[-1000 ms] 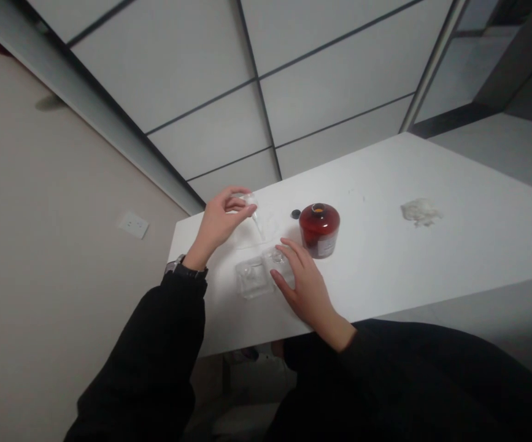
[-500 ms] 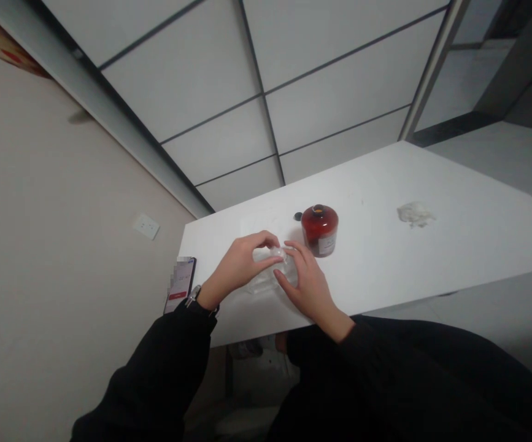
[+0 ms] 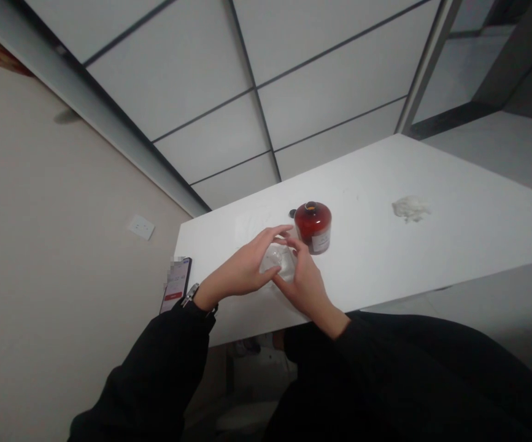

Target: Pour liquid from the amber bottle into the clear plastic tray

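Both hands are curved around a clear, see-through container (image 3: 277, 260) over the white table. My left hand (image 3: 247, 265) is on its left side, with the thumb near the front and the fingers reaching over the back. From the right, my right hand (image 3: 308, 283) wraps around it, thumb and fingers bent toward the left hand's fingertips. The container's lower part and exact shape are partly hidden by the hands. Just behind the right hand stands a red-brown bottle (image 3: 312, 227) with a pale label and an uncapped neck. Beside it lies a small black cap (image 3: 292, 213).
A crumpled whitish tissue or cloth (image 3: 410, 207) lies on the right part of the white table (image 3: 385, 258). At the left edge is a phone (image 3: 177, 285) with a lit screen. Sliding panels (image 3: 210, 123) stand behind the table, and a wall socket (image 3: 141, 226) is at left.
My hands have closed in around the clear container, their thumbs and fingertips now nearly meeting. The whole view has shifted slightly; the bottle, cap and tissue keep their places on the table.
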Motion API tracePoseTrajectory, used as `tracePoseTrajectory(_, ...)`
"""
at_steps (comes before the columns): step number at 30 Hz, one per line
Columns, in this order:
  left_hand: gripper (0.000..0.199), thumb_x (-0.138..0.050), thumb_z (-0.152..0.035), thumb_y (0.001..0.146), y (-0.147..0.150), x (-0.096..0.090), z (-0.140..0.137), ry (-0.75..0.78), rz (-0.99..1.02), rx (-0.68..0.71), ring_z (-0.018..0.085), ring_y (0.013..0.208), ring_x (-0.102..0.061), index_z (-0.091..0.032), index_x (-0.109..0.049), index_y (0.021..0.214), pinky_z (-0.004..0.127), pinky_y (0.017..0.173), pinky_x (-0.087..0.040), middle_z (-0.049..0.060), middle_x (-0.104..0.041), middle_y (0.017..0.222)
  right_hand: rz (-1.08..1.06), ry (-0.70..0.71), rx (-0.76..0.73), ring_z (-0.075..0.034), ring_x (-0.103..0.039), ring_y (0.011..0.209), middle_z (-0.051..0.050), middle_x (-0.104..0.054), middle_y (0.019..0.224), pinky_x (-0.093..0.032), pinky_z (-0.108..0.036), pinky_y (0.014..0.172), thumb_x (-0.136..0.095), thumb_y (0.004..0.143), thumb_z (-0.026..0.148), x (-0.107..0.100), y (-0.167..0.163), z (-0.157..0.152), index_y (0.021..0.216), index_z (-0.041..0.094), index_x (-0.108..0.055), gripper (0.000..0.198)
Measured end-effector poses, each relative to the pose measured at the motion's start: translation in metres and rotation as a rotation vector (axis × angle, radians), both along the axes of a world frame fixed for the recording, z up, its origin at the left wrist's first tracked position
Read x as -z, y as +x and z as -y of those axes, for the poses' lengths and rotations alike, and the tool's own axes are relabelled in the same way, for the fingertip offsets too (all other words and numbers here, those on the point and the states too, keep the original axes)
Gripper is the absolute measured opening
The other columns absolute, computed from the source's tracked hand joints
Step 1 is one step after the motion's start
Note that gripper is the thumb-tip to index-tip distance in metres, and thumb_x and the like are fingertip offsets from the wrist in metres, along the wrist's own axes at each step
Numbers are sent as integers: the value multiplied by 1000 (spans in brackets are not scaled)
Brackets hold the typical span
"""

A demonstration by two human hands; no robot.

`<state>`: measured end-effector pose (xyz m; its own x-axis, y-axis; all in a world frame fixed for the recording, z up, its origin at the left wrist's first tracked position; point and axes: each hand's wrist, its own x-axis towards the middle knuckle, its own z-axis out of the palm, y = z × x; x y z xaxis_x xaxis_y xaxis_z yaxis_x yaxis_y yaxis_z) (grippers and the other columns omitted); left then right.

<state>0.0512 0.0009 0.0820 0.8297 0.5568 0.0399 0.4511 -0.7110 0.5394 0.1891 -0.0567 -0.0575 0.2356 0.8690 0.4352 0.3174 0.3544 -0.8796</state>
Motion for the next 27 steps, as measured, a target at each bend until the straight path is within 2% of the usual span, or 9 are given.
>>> tracePoseTrajectory(3,88,-77,-28,87,3,0,2,45,-41,-46,35,142,-55,-30,-32,162,57,119,-48,16,-51,154,-21,-30,-9,-37,-64,132,-21,-62,144,-56,-61,109,-74,86,41,-1,1,0,141,20,-45,66)
tracePoseTrajectory(6,98,-85,-34,82,9,-2,7,11,-56,-62,34,132,-61,-31,-31,164,53,109,-55,16,-53,150,-37,-56,-17,-37,-65,131,-21,-62,143,-57,-60,107,-77,84,40,-3,1,0,142,20,-45,69)
tracePoseTrajectory(9,85,-81,-37,88,18,-4,10,4,1,-4,32,134,-61,-32,-38,161,50,114,-52,14,-56,150,-37,-58,-30,-38,-65,133,-22,-62,144,-59,-60,106,-79,83,39,-2,2,-1,145,20,-42,75)
tracePoseTrajectory(12,72,-73,-30,93,21,-3,7,128,-10,-53,32,138,-58,-30,-41,158,52,118,-48,13,-58,150,-19,-16,-17,-37,-64,134,-22,-62,143,-58,-59,107,-76,85,37,-1,1,-2,144,19,-42,71)
tracePoseTrajectory(15,76,-66,-20,92,11,-2,0,205,-91,-104,34,144,-52,-26,-36,161,57,122,-43,17,-52,154,-1,8,3,-35,-64,133,-20,-63,141,-58,-57,108,-75,88,42,-1,1,-1,141,20,-44,65)
tracePoseTrajectory(17,85,-61,-13,87,0,-4,-4,156,-107,-82,33,144,-51,-26,-28,164,58,124,-40,18,-44,160,9,7,2,-35,-65,132,-19,-64,139,-58,-56,109,-76,89,45,-2,1,0,140,20,-45,65)
tracePoseTrajectory(19,92,-60,-10,83,-9,-5,-3,76,-103,-88,30,136,-57,-27,-23,166,58,122,-43,19,-38,163,13,7,-3,-35,-64,132,-20,-64,139,-58,-56,109,-77,88,46,-3,1,0,140,20,-45,67)
tracePoseTrajectory(23,91,-69,-23,86,-3,-6,5,-41,-75,-177,29,121,-65,-28,-24,165,54,111,-52,19,-45,158,-9,-2,-15,-36,-63,133,-20,-62,141,-57,-58,109,-74,87,39,-1,1,-1,141,20,-44,65)
tracePoseTrajectory(27,92,-74,-25,86,19,0,10,-84,-7,-111,31,134,-62,-29,-27,165,50,116,-49,18,-48,161,-24,-15,-29,-36,-63,133,-21,-61,144,-56,-59,109,-73,80,29,2,1,-3,141,21,-43,69)
